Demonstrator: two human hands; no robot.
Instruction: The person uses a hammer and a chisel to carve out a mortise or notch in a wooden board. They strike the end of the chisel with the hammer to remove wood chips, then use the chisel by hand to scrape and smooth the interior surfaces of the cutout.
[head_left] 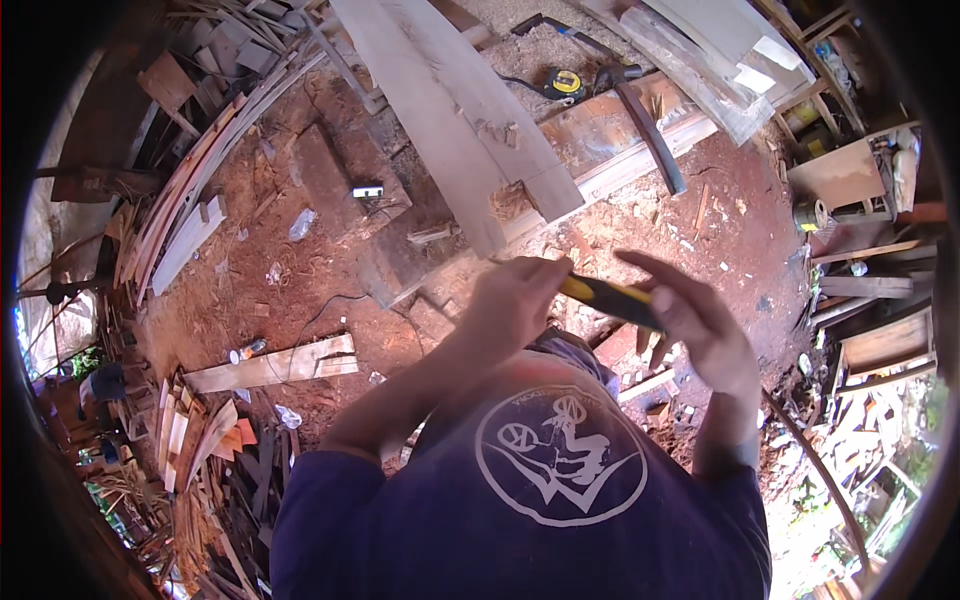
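In front of my chest, both hands are at a slim tool with a yellow-and-black handle (608,298); its exact kind is unclear. My left hand (512,300) is closed, its fingertips pinching the left end. My right hand (708,325) has the dark right end between thumb and lower fingers, with the index finger stretched out apart. Just beyond my hands is the near end of a wide pale plank (455,110), with wood shavings around a cut-out there. It rests across a thick timber beam (635,180).
A hammer (650,140) leans over the beam's right part. Behind it lie a yellow-and-black tape measure (566,82) and a blue-and-black tool (562,28). A loose board (275,366) is on the dirt floor at left. Wood scraps (215,440) pile up along both sides.
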